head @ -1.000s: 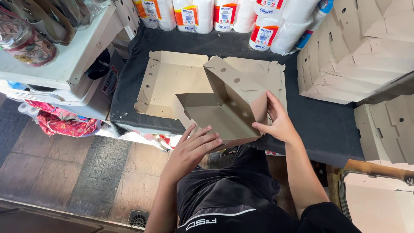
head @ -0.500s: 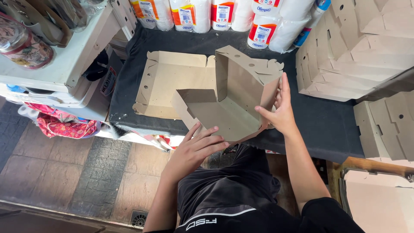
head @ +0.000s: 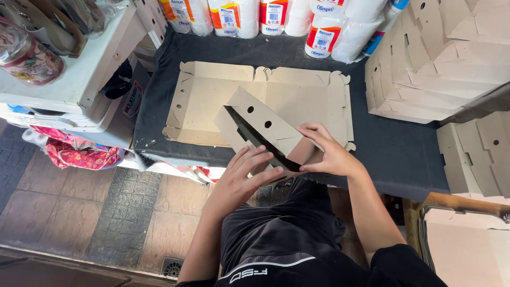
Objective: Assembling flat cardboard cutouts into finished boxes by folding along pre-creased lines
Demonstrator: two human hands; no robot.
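A brown cardboard box (head: 263, 127) with small round holes is held tilted at the near edge of the dark table (head: 404, 154). My left hand (head: 245, 172) presses its fingers against the box's lower front side. From the right, my right hand (head: 329, 154) grips the box's near end. Beneath and behind it a flat unfolded cardboard blank (head: 212, 101) lies on the table.
Tall piles of flat cardboard blanks (head: 441, 58) stand at the right, more (head: 478, 154) lower right. White rolls in wrappers (head: 319, 26) line the table's back. A white shelf unit (head: 69, 79) with jars stands left, above a pink bag (head: 79, 154). Tiled floor lies below.
The box's raised lid flap has come down and the box is now nearly closed. Both hands have moved in onto its near end.
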